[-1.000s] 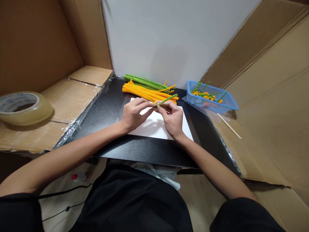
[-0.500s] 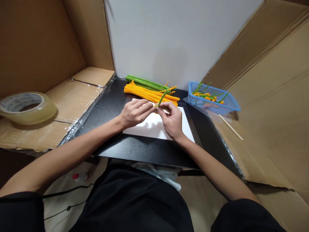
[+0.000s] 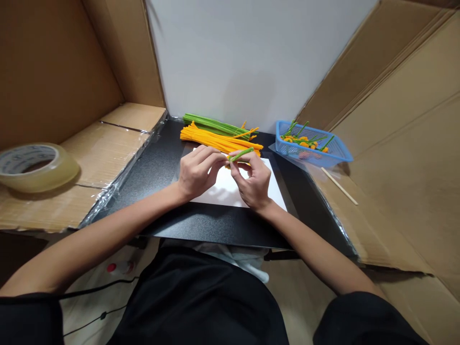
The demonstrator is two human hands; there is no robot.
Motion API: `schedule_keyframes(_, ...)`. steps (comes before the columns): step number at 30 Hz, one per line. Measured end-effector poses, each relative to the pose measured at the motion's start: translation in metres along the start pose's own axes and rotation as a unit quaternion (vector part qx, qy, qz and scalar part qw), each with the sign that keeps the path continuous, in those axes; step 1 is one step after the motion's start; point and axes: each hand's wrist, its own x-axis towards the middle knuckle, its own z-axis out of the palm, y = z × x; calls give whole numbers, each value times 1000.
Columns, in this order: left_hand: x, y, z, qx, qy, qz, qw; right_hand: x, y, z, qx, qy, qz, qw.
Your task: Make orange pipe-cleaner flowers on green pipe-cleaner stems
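A short green pipe cleaner (image 3: 242,154) is pinched between the thumb and fingers of my right hand (image 3: 254,181). A bit of orange shows at its lower end, mostly covered by the fingers. My left hand (image 3: 198,171) meets the right one there, its fingertips closed on the same piece. Both hands are above a white sheet (image 3: 230,191). Just behind them lies a bundle of orange pipe cleaners (image 3: 219,140), with green pipe cleaners (image 3: 212,122) bundled along its far side.
At the right stands a blue plastic basket (image 3: 338,152) holding several green-stemmed orange pieces. A thin wooden stick (image 3: 339,186) lies on the cardboard nearby. On the left cardboard ledge rests a roll of clear tape (image 3: 39,167). Cardboard walls flank the black table (image 3: 215,225).
The green pipe cleaner has tipped from steep to nearly flat, pointing right. My left hand has turned, its fingers more curled down. The view has shifted slightly.
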Motion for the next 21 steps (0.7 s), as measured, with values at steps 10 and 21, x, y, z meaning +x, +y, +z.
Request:
schedule_keyframes(10,2,9,0,-46,20,-50,997,4,-5,-6,-28,-27,-39,998)
schedule_keyframes(21,4,14,0,-88,29,-86,992,10,-4,-12,3,-44,-65,997)
